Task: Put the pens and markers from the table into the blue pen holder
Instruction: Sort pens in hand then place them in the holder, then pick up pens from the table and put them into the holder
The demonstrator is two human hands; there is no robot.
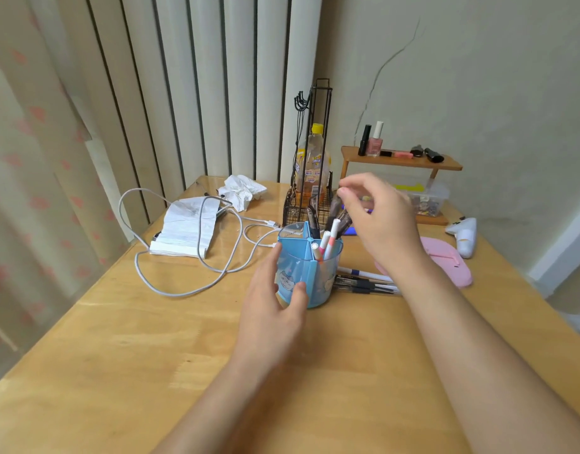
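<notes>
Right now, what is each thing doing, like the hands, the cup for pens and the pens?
Left hand: wrapped around the pen holder, steadying it.
Right hand: above the holder, fingertips pinched; whether it holds a pen is unclear.
Pen holder: upright, partly filled.
Pens in holder: standing, leaning.
Pens on table: lying flat beside the holder.
Bottle: upright, capped.

Cable (184,283), tissue (243,190), wire rack (310,178).

Both forearms reach forward, bare. The left hand (275,290) is cupped, palm turned inward, thumb forward and fingers curved in a loose grasp. The right hand (377,217) is raised higher, wrist bent, with thumb and forefinger tips nearly pinched and other fingers relaxed.
</notes>
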